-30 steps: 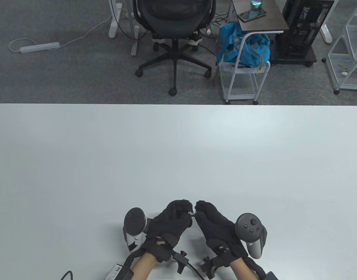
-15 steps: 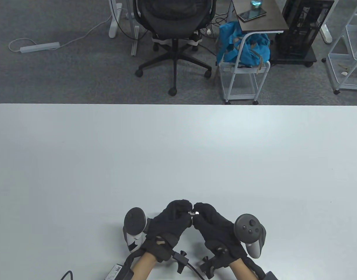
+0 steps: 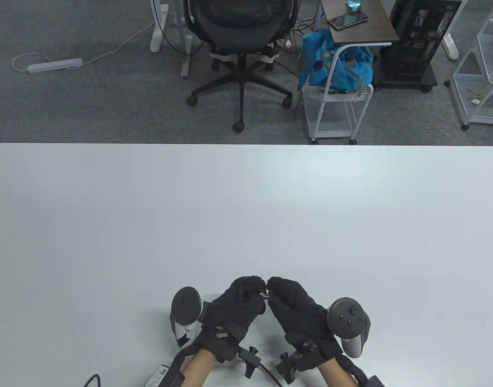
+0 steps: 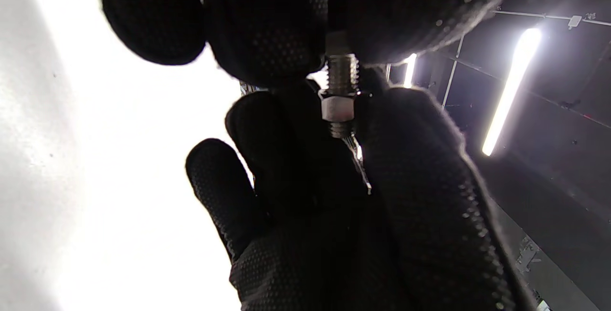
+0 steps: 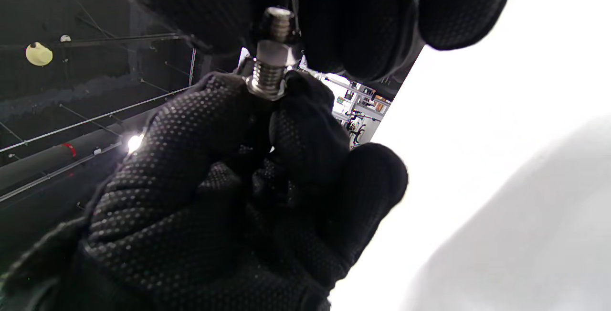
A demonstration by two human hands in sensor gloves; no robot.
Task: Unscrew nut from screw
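R hand [image 3: 300, 312] rolled slightly since 0.5 s ago | L hand [image 3: 236, 308] pinches screw [image 4: 342, 69] steady | R pinches nut [image 4: 338, 108] to turn it | raised off table [image 3: 246, 209] for finger room

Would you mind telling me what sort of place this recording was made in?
Most likely an office or lab workspace: a black office chair on grey carpet, a power strip with cable, and white wheeled carts beyond the table.

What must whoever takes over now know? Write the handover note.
Left hand: grips the screw at its head end.
Right hand: fingers pinch the nut.
Both are held together just above the table, near its front edge.
Done: nut sits near the screw's tip, with bare thread behind it.
Left: turn the nut off the last threads and separate the two.
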